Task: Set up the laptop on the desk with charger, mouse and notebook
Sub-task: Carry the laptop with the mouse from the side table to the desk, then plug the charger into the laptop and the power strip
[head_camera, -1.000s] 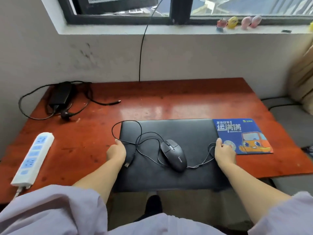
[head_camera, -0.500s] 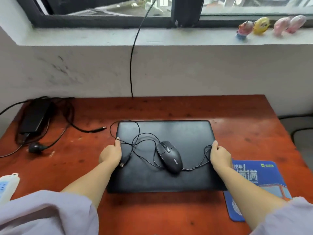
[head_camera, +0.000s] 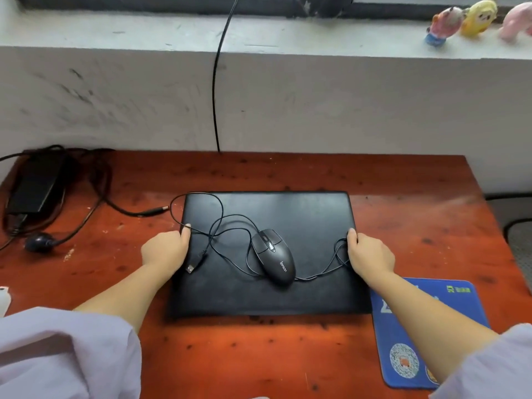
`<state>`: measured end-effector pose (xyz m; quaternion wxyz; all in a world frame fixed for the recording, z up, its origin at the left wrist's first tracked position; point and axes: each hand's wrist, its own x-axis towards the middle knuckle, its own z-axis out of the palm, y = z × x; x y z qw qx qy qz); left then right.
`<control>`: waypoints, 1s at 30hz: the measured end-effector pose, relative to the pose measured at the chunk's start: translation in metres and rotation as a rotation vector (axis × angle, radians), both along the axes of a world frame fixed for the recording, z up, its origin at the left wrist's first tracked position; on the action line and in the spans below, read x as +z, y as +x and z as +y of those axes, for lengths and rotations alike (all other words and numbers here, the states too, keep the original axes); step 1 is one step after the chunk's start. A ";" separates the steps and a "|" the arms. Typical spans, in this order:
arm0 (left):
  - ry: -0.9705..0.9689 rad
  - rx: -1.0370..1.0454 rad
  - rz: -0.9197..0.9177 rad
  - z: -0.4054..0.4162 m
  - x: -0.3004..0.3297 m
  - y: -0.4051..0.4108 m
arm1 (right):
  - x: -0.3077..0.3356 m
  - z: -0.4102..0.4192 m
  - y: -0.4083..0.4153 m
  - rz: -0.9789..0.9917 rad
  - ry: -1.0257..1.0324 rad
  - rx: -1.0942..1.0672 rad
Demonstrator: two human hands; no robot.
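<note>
A closed black laptop (head_camera: 302, 214) lies flat in the middle of the red-brown desk (head_camera: 259, 349). My left hand (head_camera: 165, 250) grips its left edge and my right hand (head_camera: 370, 253) grips its right edge. On the lid rests a black wired mouse (head_camera: 275, 256), its cable looped over the lid and its USB plug (head_camera: 193, 264) beside my left hand. The black charger brick (head_camera: 36, 182) with tangled cables sits at the desk's back left, its barrel plug (head_camera: 157, 210) pointing at the laptop. A blue mouse pad (head_camera: 457, 298) lies at the front right, partly under my right forearm.
A black cable (head_camera: 214, 82) hangs down the white wall behind the desk. Small toy figures (head_camera: 460, 20) stand on the window sill at the upper right. A white power strip's end (head_camera: 4, 299) shows at the left edge. More cables (head_camera: 515, 223) run off the desk's right side.
The laptop, held by both hands, has slid away from the front edge toward the middle of the desk. The mouse pad now lies nearer than the laptop, at the front right.
</note>
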<state>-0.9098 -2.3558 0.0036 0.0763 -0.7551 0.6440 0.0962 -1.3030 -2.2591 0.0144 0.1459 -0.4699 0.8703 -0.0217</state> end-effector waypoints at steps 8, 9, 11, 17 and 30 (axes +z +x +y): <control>0.103 0.032 0.131 0.011 0.009 -0.003 | 0.010 -0.003 0.001 -0.049 0.155 0.043; 0.108 0.021 0.137 0.015 0.011 -0.002 | 0.014 -0.002 0.001 -0.028 0.162 0.084; 0.123 -0.031 0.122 0.024 0.016 0.006 | 0.022 -0.003 0.000 0.004 0.059 0.077; 0.076 -0.101 0.124 0.033 0.028 0.041 | 0.056 -0.041 0.054 0.051 -0.264 0.106; -0.031 -0.397 0.293 -0.039 0.055 0.111 | 0.077 -0.124 0.258 -0.023 -0.380 0.284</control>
